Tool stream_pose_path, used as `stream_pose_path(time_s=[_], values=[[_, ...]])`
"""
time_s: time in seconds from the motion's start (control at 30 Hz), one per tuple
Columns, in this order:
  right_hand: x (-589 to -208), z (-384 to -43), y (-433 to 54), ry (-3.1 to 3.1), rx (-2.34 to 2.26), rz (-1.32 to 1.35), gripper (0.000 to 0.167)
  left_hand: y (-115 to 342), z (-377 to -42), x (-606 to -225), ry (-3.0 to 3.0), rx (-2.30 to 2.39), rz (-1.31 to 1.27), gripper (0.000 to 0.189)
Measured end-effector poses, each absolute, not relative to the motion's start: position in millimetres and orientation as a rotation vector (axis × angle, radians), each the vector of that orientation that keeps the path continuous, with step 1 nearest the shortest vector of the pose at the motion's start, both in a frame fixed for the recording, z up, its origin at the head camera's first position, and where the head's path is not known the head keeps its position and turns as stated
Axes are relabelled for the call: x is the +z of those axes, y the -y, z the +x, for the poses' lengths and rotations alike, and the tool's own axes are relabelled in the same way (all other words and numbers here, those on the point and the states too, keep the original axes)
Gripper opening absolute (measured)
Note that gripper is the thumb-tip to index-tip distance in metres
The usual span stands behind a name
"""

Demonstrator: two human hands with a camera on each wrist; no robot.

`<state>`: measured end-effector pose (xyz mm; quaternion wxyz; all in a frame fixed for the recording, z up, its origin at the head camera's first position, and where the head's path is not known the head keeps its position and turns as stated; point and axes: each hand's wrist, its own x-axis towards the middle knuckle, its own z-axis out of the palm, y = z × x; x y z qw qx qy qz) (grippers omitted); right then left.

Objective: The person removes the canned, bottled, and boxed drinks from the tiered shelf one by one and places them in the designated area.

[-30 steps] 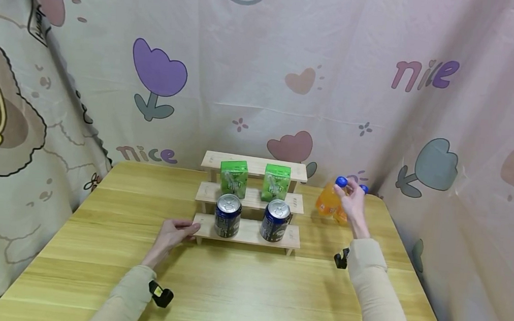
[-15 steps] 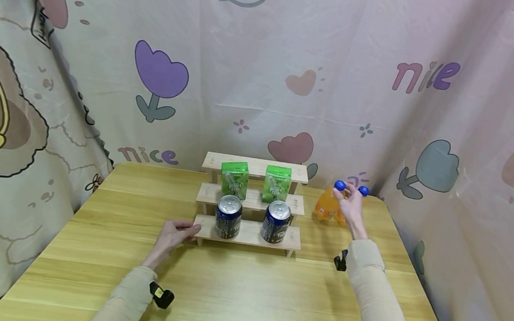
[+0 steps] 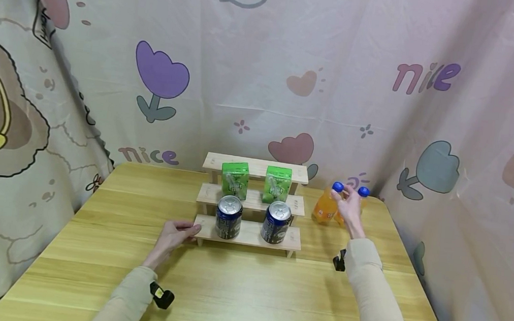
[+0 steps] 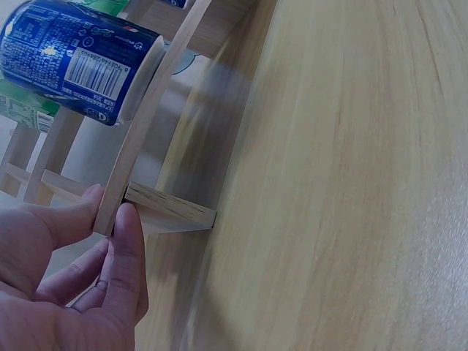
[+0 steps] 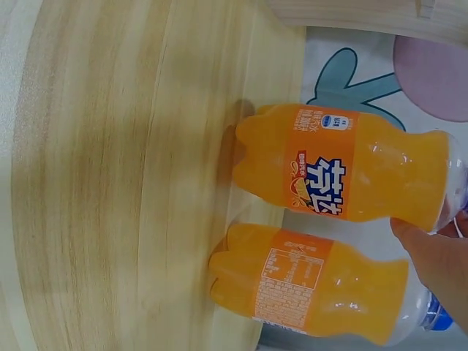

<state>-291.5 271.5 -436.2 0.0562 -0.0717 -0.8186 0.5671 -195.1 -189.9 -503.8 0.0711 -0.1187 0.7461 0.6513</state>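
My left hand pinches the left end of the lowest board of a three-tier wooden shelf; in the left wrist view the thumb lies on top and fingers are beneath. Two dark blue cans stand on that bottom tier, and two green drink cartons on the middle one. Right of the shelf, my right hand holds an orange soda bottle near its blue cap. That bottle is upright; whether its base touches the table is hard to tell. A second orange soda bottle stands close beside it, partly behind the hand.
A patterned curtain hangs right behind the wooden table and along both sides. The shelf stands toward the table's back edge, with its top board bearing nothing.
My right hand has shifted the held soda bottle slightly left and down, widening the gap between the two blue caps. The left hand stays on the shelf.
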Motion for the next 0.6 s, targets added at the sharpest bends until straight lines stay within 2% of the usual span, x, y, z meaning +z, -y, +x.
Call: stream_pose_path(time_s=[0.6], values=[[-435.3,-293.4,-270.3,2.536,1.688,-0.206,0.052,189.1,-194.4,-504.8,-2.230,1.973,-0.355,0.042]])
